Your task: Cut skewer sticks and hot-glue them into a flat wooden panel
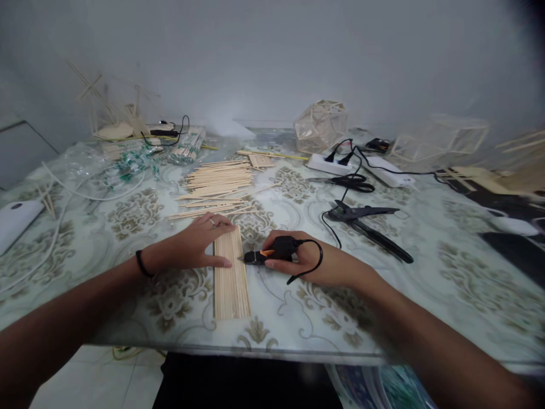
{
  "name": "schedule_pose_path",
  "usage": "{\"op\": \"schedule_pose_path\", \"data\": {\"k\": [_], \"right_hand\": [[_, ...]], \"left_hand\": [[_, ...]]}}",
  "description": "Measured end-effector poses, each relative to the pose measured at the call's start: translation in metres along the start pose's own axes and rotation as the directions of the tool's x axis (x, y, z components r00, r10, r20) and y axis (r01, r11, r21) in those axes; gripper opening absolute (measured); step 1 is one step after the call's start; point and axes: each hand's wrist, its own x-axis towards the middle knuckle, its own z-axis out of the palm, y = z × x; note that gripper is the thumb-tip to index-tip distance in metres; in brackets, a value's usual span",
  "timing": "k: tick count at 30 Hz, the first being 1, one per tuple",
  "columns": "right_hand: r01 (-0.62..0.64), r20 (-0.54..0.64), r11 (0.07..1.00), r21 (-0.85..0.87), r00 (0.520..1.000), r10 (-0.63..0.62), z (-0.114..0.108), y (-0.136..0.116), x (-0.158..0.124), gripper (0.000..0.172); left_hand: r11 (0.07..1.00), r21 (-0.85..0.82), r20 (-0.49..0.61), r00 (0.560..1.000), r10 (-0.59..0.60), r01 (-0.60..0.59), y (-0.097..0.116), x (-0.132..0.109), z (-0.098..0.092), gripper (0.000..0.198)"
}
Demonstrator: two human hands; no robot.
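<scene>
A flat panel of thin wooden sticks (231, 284) laid side by side rests on the patterned tablecloth near the front edge. My left hand (200, 241) lies flat beside and on its upper left part, fingers stretched out, a ring on one finger. My right hand (298, 255) is closed round a small black glue gun (272, 251) with an orange trigger. Its nozzle points left and touches the panel's right edge. The gun's black cord loops over my wrist.
A loose heap of sticks (215, 184) lies behind the panel. Black pliers (370, 224), scissors (347, 182) and a white power strip (330, 163) sit at right. Stick-frame models (321, 125) stand along the wall. A white device (15, 218) lies at far left.
</scene>
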Motion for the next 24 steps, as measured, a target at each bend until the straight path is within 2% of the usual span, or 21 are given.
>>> {"op": "schedule_pose_path", "data": {"k": [24], "right_hand": [[-0.004,-0.003,1.0,-0.016,1.0,0.004,0.0013,0.0024,0.0013,0.025]], "left_hand": [[1.0,0.005,-0.001,1.0,0.002,-0.002,-0.0002,-0.0003,0.0002,0.082]]}}
